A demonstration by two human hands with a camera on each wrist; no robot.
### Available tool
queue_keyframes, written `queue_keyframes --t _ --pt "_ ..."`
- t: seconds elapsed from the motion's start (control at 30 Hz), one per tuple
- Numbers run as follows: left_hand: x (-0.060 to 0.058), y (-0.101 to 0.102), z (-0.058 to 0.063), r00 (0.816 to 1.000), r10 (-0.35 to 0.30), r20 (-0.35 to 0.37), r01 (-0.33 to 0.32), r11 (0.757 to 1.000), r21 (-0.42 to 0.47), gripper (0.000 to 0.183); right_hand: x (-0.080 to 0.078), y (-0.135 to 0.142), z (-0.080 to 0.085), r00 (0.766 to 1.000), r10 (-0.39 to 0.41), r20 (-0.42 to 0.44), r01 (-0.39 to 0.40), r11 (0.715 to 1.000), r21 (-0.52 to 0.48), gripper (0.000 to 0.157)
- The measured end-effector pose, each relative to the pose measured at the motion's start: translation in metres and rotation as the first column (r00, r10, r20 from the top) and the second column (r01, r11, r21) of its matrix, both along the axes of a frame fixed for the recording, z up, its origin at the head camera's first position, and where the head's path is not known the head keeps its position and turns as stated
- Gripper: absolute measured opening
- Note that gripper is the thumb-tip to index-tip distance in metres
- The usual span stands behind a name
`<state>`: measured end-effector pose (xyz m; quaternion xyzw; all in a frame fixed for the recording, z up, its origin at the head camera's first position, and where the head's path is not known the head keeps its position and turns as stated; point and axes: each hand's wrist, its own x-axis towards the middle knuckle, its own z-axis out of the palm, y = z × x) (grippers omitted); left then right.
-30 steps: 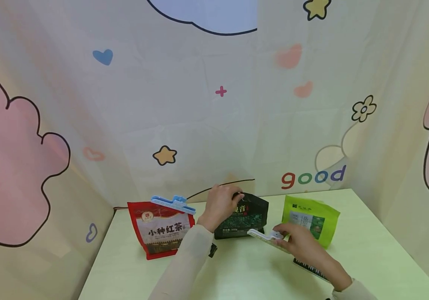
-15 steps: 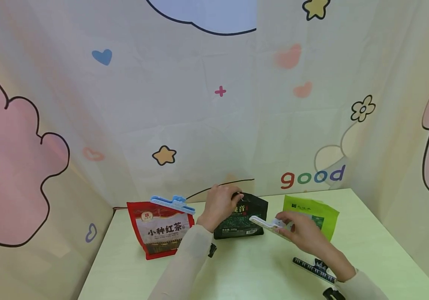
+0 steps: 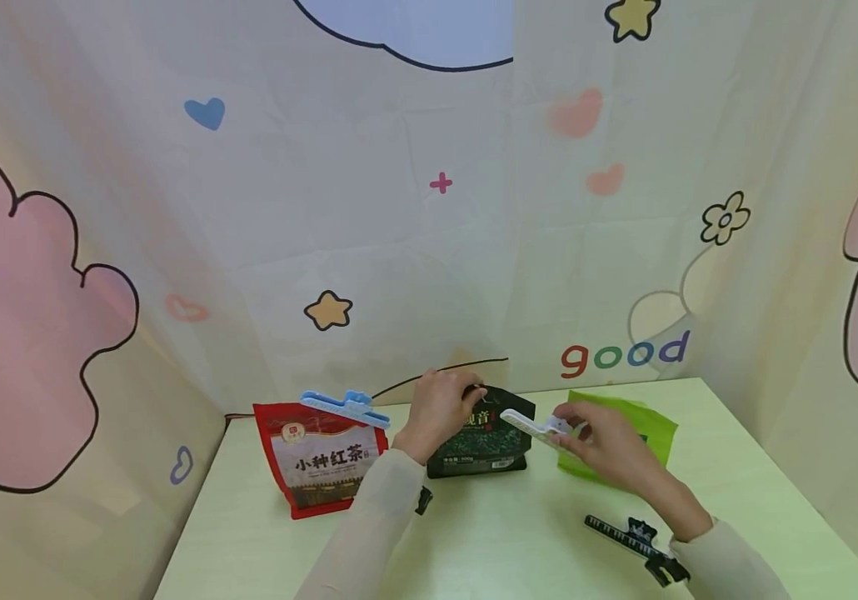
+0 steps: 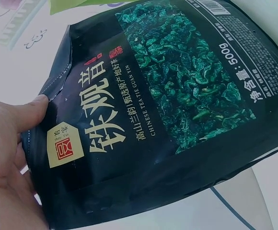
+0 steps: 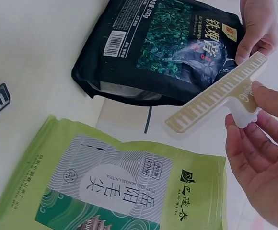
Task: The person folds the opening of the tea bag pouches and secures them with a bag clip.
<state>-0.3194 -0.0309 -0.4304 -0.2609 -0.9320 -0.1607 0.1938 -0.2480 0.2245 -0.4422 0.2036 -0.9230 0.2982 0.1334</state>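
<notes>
My left hand [image 3: 440, 412] pinches the top edge of a black tea bag [image 3: 477, 458], which stands at the back middle of the table. In the left wrist view the thumb lies on the front of the bag [image 4: 144, 163] at its top, and the other fingers are behind. My right hand [image 3: 609, 446] pinches a white bag clip [image 3: 521, 422] by its handles. The right wrist view shows piano-key marks along the bar of this clip [image 5: 215, 98], which overlaps the black bag's top corner there, near the left hand [image 5: 259, 28].
A red tea bag [image 3: 331, 467] stands at the left with a blue clip [image 3: 346, 408] across its top. Behind the right hand stands a green tea bag [image 3: 657, 429]. A black piano-key clip [image 3: 616, 533] lies on the table [image 3: 504, 542] near the right forearm.
My right hand has lifted the white clip upward, bringing it over the black bag's right side in the head view. The left hand keeps its place on the bag.
</notes>
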Motion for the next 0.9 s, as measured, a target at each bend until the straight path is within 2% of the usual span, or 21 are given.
queue_keyframes --t 0.43,0.6,0.77,0.9 --pt "0.000 -0.001 -0.002 1.000 0.001 -0.010 -0.001 1.000 -0.006 0.021 -0.016 0.000 0.013 0.999 -0.016 -0.041 0.016 1.000 0.006 0.030" --pt "0.000 -0.001 -0.003 1.000 -0.002 -0.016 0.002 1.000 -0.004 0.021 -0.024 0.000 0.014 0.998 -0.015 -0.058 0.016 1.000 0.021 0.039" --pt "-0.001 -0.001 -0.003 1.000 -0.005 -0.015 0.005 1.000 0.001 0.021 -0.029 -0.002 0.019 0.994 -0.006 -0.113 0.013 0.998 0.066 0.036" --pt "-0.001 -0.001 -0.003 1.000 -0.003 -0.014 0.003 1.000 -0.003 0.021 -0.032 -0.003 0.021 0.993 -0.001 -0.118 0.011 0.996 0.086 0.034"
